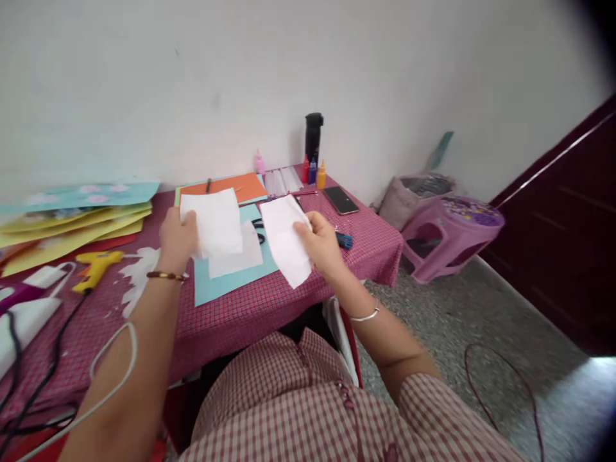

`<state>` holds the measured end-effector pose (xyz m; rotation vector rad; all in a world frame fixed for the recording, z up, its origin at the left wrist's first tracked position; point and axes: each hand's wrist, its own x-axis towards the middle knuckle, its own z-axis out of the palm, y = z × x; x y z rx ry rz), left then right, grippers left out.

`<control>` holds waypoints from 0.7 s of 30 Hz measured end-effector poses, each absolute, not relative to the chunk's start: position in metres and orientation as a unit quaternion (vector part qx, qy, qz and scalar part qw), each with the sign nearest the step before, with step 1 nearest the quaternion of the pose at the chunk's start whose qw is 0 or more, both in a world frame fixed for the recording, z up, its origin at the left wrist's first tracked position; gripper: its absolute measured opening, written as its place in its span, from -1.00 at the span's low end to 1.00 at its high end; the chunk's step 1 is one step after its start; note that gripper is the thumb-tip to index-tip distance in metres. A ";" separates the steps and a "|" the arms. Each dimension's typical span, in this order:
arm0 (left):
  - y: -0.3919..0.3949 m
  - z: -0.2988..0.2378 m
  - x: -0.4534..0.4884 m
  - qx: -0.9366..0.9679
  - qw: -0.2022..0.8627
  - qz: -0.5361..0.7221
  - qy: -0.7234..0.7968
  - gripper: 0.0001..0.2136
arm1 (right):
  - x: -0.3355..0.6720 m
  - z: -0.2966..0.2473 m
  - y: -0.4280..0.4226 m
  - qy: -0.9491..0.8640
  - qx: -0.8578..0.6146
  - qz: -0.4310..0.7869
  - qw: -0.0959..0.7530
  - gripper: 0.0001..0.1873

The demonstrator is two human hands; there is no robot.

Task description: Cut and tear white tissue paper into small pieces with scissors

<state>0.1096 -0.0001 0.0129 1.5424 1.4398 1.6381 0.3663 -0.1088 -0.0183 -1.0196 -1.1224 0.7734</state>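
My left hand [179,239] is closed on the left edge of a white sheet of paper [212,223], held above the table. Between thumb and fingers, my right hand [321,244] grips a second, narrower white paper piece [283,239], tilted and apart from the first. Beneath them a light blue sheet [226,285] lies on the table with another white paper piece [248,253] on it. The black handles of what look like scissors [258,230] show between the two held papers; the rest of them is hidden.
A yellow glue gun [99,266] and cords lie left, near stacked coloured sheets [110,218]. Orange paper [248,186] lies behind. Small paint bottles [321,175], a black flask [314,138] and a phone [341,200] stand or lie back right. A pink stool [433,234] stands beyond the table [375,240].
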 end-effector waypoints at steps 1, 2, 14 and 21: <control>-0.004 0.013 0.116 0.575 0.226 0.591 0.519 -0.78 | 0.365 -0.021 -0.109 -0.498 -0.456 0.341 0.654 -0.78; -0.013 0.011 0.124 0.591 0.218 0.590 0.505 -0.74 | 0.364 -0.023 -0.109 -0.501 -0.457 0.342 0.650 -0.78; -0.128 -0.040 0.195 0.521 0.536 0.542 0.385 -0.67 | 0.338 -0.027 -0.121 -0.547 -0.345 0.593 0.480 -0.55; -0.139 -0.045 0.154 0.462 0.505 0.570 0.455 -0.66 | 0.362 -0.027 -0.107 -0.511 -0.363 0.540 0.561 -0.53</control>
